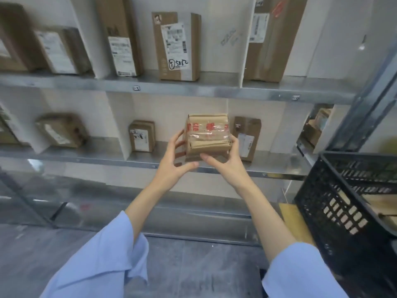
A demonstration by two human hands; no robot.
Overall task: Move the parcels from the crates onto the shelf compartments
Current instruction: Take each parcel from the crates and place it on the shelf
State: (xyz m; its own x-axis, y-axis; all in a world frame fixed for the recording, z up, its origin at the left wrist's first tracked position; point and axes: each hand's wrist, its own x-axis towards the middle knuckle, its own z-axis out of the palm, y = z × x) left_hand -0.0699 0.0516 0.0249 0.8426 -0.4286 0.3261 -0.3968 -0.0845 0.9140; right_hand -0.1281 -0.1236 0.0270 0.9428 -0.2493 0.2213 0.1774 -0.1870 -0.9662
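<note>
A small brown parcel [207, 134] wrapped in clear tape with red print is held up in front of the middle compartment of the lower shelf [141, 159]. My left hand [175, 160] grips its left side and bottom corner. My right hand [223, 157] holds its right side and underside. Both forearms reach forward out of light blue sleeves. In that compartment a small labelled box [142, 136] stands at the left and a flat brown parcel [247, 138] leans at the right.
A black plastic crate [335, 203] sits at the right with brown parcels inside. The upper shelf [171, 88] holds several upright cardboard boxes between white dividers. More parcels sit in the left compartments. Grey floor lies below.
</note>
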